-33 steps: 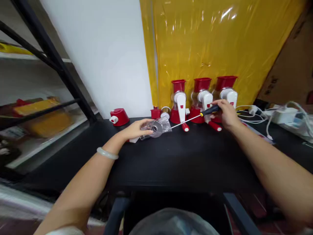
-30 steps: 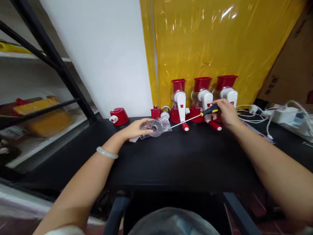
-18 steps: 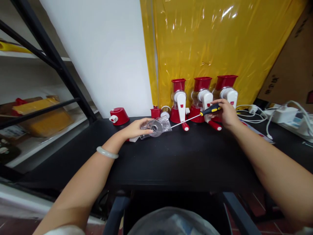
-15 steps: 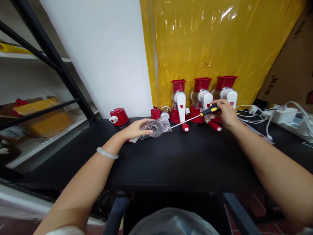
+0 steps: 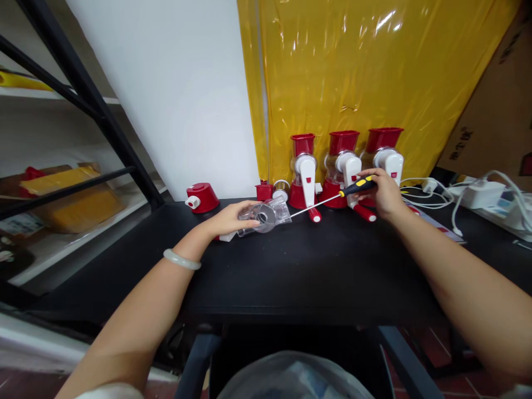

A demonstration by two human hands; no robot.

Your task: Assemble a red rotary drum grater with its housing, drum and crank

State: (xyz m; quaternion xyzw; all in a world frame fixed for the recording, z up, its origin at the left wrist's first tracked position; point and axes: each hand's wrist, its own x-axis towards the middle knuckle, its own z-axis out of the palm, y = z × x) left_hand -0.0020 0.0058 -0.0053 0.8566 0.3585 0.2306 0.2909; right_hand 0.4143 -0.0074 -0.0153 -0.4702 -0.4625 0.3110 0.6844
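My left hand (image 5: 236, 219) is closed around a clear plastic grater body (image 5: 270, 215) lying on its side on the black table. Its round opening faces me. In my right hand (image 5: 384, 194) is a screwdriver (image 5: 353, 188) with a black and yellow handle, held by the handle's end. The long thin shaft slants down to the left, and its tip is at the right end of the clear body; whether it touches a screw is too small to tell. A white crank handle (image 5: 228, 236) lies partly hidden beneath my left hand.
Several red and white rotary graters (image 5: 305, 172) stand behind the screwdriver. A red base (image 5: 202, 198) with a white knob sits at the back left, and a red pusher (image 5: 264, 192) beside a metal drum (image 5: 281, 189) at the middle back. White cables and a power strip (image 5: 505, 210) lie at right.
The screwdriver's handle has turned slightly in my right hand, with more yellow showing on it. My left hand and the clear body stay in place.
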